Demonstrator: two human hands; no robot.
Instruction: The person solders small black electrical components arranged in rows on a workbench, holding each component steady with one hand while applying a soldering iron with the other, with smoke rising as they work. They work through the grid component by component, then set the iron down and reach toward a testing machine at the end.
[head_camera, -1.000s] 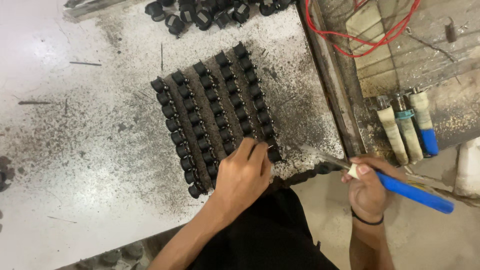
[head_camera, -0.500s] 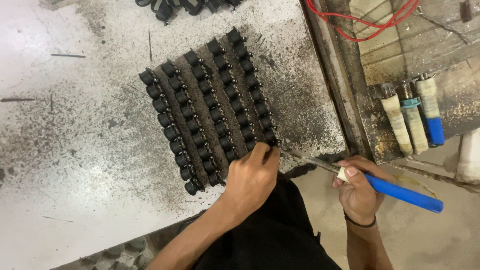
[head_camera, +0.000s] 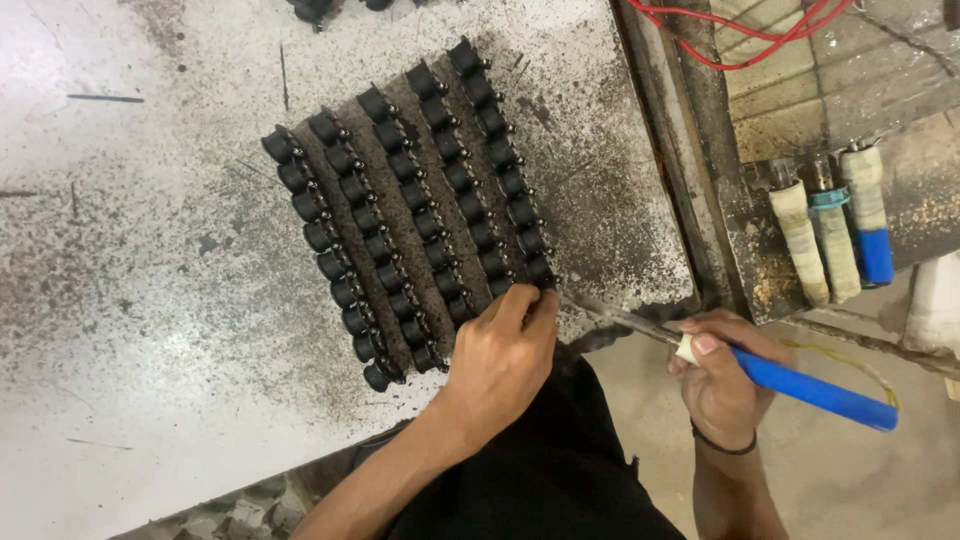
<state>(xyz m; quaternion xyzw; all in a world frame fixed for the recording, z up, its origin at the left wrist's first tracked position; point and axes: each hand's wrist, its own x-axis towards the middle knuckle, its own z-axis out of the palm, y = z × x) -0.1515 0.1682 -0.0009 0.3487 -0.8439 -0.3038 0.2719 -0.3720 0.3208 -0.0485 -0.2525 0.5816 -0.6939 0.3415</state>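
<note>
A block of small black parts (head_camera: 405, 205) lies in several slanted rows on a speckled white worktable (head_camera: 130, 300). My left hand (head_camera: 497, 362) rests at the block's near right corner, fingers curled onto the last parts of a row. My right hand (head_camera: 722, 385) grips a blue-handled soldering iron (head_camera: 790, 385) off the table's right edge. Its metal tip points left and reaches the corner part under my left fingertips.
Three lighters (head_camera: 830, 235) stand in a holder on a grimy bench at the right. Red wire (head_camera: 745, 30) loops at the top right. More loose black parts (head_camera: 330, 8) lie at the table's far edge. My dark-clothed lap fills the bottom centre.
The view has shifted, so the block now sits higher and further left relative to my hands. My left hand stays on the near right corner; the iron's tip stays against it.
</note>
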